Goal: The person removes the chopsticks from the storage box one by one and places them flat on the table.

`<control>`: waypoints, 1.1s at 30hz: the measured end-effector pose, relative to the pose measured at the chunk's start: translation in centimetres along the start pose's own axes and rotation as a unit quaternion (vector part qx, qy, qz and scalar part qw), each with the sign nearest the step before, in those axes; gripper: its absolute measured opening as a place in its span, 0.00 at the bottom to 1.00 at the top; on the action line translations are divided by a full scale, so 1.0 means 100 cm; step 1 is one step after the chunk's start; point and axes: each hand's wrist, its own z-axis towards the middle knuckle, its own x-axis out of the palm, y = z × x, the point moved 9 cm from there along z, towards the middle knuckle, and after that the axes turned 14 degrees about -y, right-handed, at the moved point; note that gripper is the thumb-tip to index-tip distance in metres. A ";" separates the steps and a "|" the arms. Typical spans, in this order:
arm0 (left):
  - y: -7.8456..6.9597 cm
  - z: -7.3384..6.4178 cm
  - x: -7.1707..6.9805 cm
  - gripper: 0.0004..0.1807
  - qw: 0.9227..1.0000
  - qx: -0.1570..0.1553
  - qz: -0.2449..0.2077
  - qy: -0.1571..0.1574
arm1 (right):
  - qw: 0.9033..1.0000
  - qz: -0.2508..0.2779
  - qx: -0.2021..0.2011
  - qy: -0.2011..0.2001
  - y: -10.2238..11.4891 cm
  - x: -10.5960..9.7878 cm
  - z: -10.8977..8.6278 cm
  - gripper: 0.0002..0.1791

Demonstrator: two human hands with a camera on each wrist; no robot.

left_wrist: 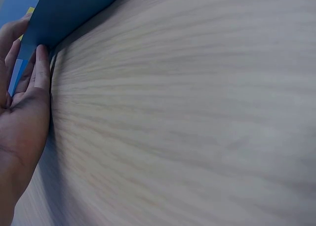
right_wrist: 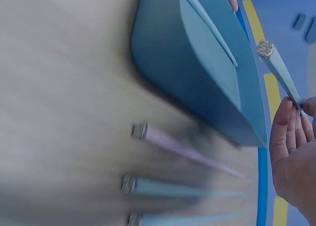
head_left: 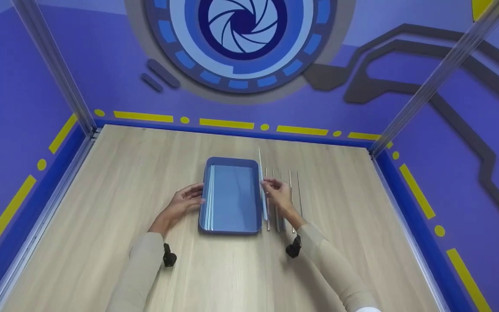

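Note:
A blue rectangular tray (head_left: 236, 199) lies on the table with several pale chopsticks (head_left: 209, 197) lengthwise along its left inner side. My left hand (head_left: 183, 201) rests against the tray's left wall, fingers mostly straight, as the left wrist view also shows. Between thumb and fingertips, my right hand (head_left: 279, 193) pinches a light blue chopstick (right_wrist: 280, 70) with a glittery silver end. That stick is raised beside the tray's right wall, its silver end toward me. More chopsticks (head_left: 290, 186) lie roughly parallel on the table under and beside my right hand; a pinkish one (right_wrist: 180, 149) is among them.
The wooden table (head_left: 145, 147) is bounded by blue-purple panels (head_left: 28, 104) at the back and both sides. Metal posts (head_left: 54, 65) stand at the back corners. A small black device (head_left: 169, 255) sits by each sleeve cuff.

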 end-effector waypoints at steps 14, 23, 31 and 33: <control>0.000 -0.003 0.000 0.35 1.000 0.002 -0.008 0.005 | 0.998 -0.029 -0.013 -0.049 -0.014 -0.070 0.016 0.11; -0.001 -0.003 -0.001 0.35 1.000 -0.003 -0.008 0.001 | 0.995 -0.064 0.001 -0.078 -0.033 -0.119 0.028 0.13; 0.000 -0.003 0.000 0.35 1.000 -0.003 -0.004 -0.002 | 0.989 -0.110 0.026 -0.092 -0.051 -0.151 0.034 0.14; 0.000 -0.003 -0.001 0.35 1.000 -0.007 -0.013 -0.006 | 0.988 -0.119 0.023 -0.097 -0.055 -0.156 0.034 0.14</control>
